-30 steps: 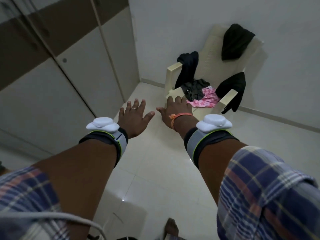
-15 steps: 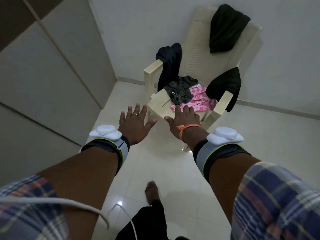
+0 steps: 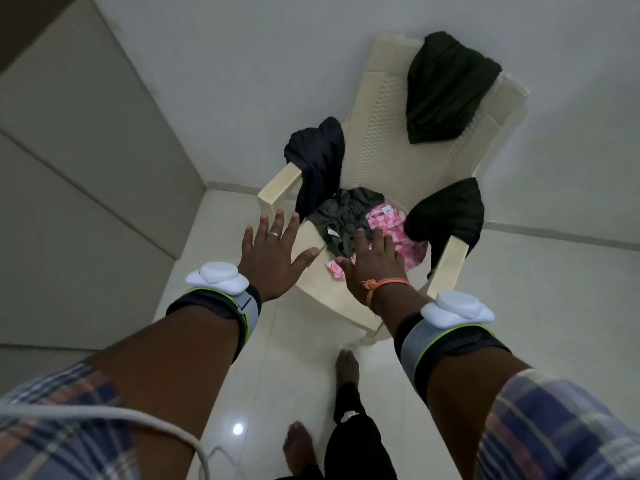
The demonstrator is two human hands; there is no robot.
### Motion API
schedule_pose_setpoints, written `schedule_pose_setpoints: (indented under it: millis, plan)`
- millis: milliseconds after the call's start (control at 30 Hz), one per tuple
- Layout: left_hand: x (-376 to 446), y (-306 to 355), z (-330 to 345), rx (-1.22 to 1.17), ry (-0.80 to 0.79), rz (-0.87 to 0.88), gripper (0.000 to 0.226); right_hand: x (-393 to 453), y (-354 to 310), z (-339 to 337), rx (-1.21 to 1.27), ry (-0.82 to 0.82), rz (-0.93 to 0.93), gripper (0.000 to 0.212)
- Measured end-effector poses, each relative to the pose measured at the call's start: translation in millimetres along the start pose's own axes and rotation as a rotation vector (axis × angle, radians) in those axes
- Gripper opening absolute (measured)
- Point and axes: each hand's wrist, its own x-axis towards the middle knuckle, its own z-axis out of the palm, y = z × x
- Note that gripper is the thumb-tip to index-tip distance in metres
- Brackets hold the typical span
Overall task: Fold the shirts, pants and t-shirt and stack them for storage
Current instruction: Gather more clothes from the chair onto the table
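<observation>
A cream plastic chair (image 3: 384, 133) stands by the white wall, and the clothes lie all over it. On the seat sits a crumpled grey top (image 3: 341, 220), and right beside it is a pink patterned cloth (image 3: 388, 225) that touches it. A dark blue garment (image 3: 317, 161) hangs over the chair's left armrest. A black garment (image 3: 446, 209) hangs over the right armrest. One more dark garment (image 3: 446, 88) is draped over the top of the chair back. None of the clothes are folded yet.

The right hand (image 3: 375, 268) reaches out over the front of the seat, with its fingers straight and holding nothing. Its fingertips are over the pink cloth and the grey top, but I cannot tell if they touch. The left hand (image 3: 273, 254) is spread wide with flat fingers, holding nothing, out by the seat's left front corner. Each arm wears a grey band with a white gadget on it.

Two bare feet stand on the shiny white floor (image 3: 207, 271) in front of the chair.
</observation>
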Motion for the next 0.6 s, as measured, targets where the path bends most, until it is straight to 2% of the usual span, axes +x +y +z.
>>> schedule_pose_setpoints:
  millis: [267,600]
  plan:
    - [113,9,-6,-0.029,0.031,-0.057,0.081,116,15,-13,0.04,-0.02,-0.053,0.077]
    - [186,-19,15,-0.037,0.027,-0.096,0.081,214,1,-3,0.035,-0.008,-0.213,0.077]
